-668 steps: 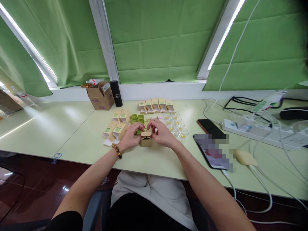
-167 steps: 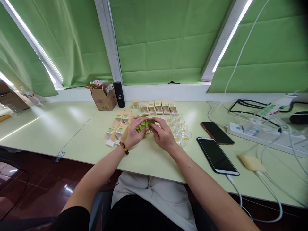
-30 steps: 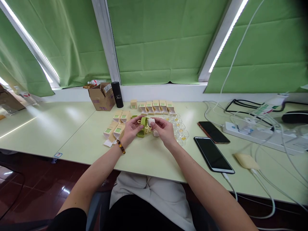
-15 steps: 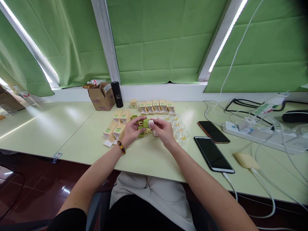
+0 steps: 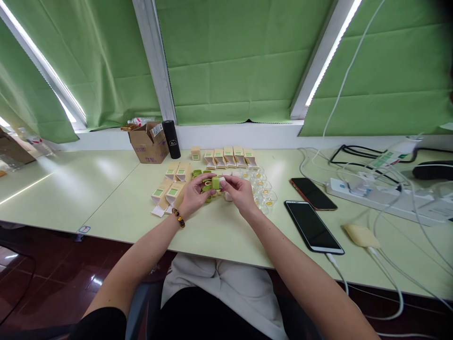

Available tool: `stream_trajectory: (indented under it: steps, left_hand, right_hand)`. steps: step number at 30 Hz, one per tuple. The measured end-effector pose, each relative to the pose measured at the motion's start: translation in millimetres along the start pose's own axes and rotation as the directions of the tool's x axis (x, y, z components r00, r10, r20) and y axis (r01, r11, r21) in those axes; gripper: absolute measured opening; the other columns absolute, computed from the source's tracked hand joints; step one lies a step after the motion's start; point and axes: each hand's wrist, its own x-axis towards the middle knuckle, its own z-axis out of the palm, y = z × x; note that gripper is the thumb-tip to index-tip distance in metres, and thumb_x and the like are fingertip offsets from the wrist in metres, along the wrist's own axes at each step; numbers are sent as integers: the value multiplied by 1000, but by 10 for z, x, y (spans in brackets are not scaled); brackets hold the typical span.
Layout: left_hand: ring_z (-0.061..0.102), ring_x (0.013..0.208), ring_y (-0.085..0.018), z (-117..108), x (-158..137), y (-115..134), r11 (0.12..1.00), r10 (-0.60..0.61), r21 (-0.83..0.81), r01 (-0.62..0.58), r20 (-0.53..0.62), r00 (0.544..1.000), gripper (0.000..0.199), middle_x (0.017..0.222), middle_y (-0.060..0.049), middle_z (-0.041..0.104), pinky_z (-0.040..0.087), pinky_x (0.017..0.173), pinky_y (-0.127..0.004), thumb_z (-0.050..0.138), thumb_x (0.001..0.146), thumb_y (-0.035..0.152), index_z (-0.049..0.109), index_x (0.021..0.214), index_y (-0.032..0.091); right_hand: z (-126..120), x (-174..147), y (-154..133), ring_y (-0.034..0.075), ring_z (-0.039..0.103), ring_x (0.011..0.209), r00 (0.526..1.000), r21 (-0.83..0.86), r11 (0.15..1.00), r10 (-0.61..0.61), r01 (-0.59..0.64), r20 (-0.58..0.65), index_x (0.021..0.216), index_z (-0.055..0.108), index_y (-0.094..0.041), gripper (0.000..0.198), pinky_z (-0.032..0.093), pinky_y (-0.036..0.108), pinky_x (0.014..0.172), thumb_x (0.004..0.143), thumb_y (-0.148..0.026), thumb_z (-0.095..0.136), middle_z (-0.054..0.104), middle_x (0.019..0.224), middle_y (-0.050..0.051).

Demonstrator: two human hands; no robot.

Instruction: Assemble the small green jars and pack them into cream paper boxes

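My left hand (image 5: 194,196) has its fingers and thumb closed around a small green block-shaped piece (image 5: 215,182). My right hand (image 5: 242,192) pinches a small white piece (image 5: 222,182) against the right end of that green piece. Whether the two are joined I cannot tell. More green pieces (image 5: 197,173) lie on the table behind and below my left hand, partly covered by it. Close to my right hand are several clear plastic pieces with yellow centres (image 5: 271,198). Some white pieces lie partly hidden under the right hand.
Open small cartons (image 5: 161,192) with green labels lie left of my hands, others (image 5: 229,158) in a row behind. A closed carton (image 5: 196,152), black cylinder (image 5: 171,139) and cardboard box (image 5: 148,146) stand farther back. Two phones (image 5: 314,226) and a power strip (image 5: 385,200) occupy the right.
The green piece has turned slightly in my fingers and sits a little farther right, covering more of the white piece. Both hands keep nearly the same place.
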Motion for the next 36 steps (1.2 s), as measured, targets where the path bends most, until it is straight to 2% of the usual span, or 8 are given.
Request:
stream_trajectory:
  steps: [12,18,22,24,26,29,32,36]
  left_hand:
    - [60,135,-33,71,-89,-12,931,161,332,-152,2,987,58,142,-14,67,45,122,-52,84,89,36,66,143,27]
    - [59,138,-33,125,-110,69,901,198,398,-175,-18,980,50,142,-17,65,44,123,-51,75,97,40,65,143,24]
    - [59,138,-31,106,-79,34,922,162,359,-142,-26,986,55,145,-19,62,48,121,-49,70,100,49,62,145,19]
    - [61,136,-30,83,-54,14,962,75,265,-59,-48,996,61,148,-19,61,51,118,-46,71,98,55,61,146,19]
    - [65,129,-28,59,-31,5,989,-45,138,51,-44,998,67,144,-18,65,55,111,-42,73,96,60,60,148,19]
    - [70,116,-25,40,-10,1,984,-178,-4,178,14,984,70,132,-15,72,58,99,-36,76,94,60,62,147,17]
    - [70,111,-23,43,-8,-17,971,-212,-97,219,72,975,65,126,-14,74,57,94,-33,78,92,57,67,141,17]
    - [69,108,-20,49,-23,-51,956,-227,-167,243,108,968,60,120,-12,75,55,92,-30,82,90,54,71,137,19]
  right_hand:
    - [64,-21,68,25,76,79,998,62,997,47,-45,-38,97,84,-23,55,65,43,80,69,-69,92,83,91,5]
    - [141,-36,95,25,78,82,994,110,989,103,-98,-46,97,83,-19,61,67,42,82,61,-67,97,84,93,7]
    - [111,-41,75,26,79,82,999,-8,999,38,-38,12,99,82,-17,64,68,42,80,67,-71,92,83,91,9]
    - [67,-56,51,26,79,82,997,-163,983,-83,83,6,108,80,-17,62,68,41,77,74,-69,89,83,99,11]
    - [18,-76,29,24,78,82,957,-379,884,-291,273,9,123,76,-21,57,67,40,73,83,-62,85,80,118,13]
    - [-33,-99,21,22,77,84,824,-631,584,-543,511,164,136,70,-25,43,65,37,70,98,-46,73,72,139,14]
    - [-41,-102,55,24,79,97,736,-723,353,-602,594,309,136,69,-26,33,65,34,73,105,-32,61,74,137,12]
    - [-32,-88,114,24,78,110,694,-737,268,-625,620,357,135,69,-25,30,64,31,72,106,-25,58,77,133,10]
